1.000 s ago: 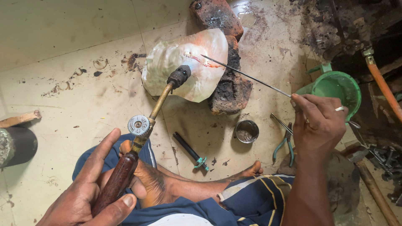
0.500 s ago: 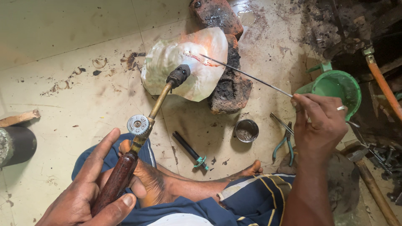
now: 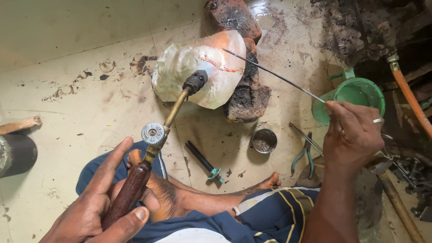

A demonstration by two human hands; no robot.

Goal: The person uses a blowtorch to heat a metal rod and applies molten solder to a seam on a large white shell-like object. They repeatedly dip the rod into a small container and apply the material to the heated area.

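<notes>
I had the left hand (image 3: 96, 207) wrapped around the dark wooden handle of the torch (image 3: 157, 148), low left of the frame, fingers clamped on it, and the brass neck ran up to the black nozzle, aimed at the metal sheet (image 3: 193, 72). That sheet, pale and crumpled, leaned against the dark bricks (image 3: 247, 90) in the upper middle, and a seam on it glowed orange-red just above the nozzle. The right hand (image 3: 353, 135), at the right, pinched the thin rod (image 3: 274, 74) between thumb and fingertips; its far tip reached almost to the sheet's upper right edge, close to the glow but, as far as I could tell, not on it. By my reading, this was the heating-and-feeding stage of a brazed joint: seam hot, filler poised. The next move called for a small, steady advance of the rod tip onto the glowing line with the flame held where it was.

Room was fair. Bare tiled floor lay open to the left of the sheet. The right was tighter: a green cup (image 3: 355, 96) sat just beyond the right hand, pliers (image 3: 303, 155) and a small tin (image 3: 264, 140) lay below the rod, and the bricks' edge stood just under its line. My crossed legs sat directly beneath the torch.
</notes>
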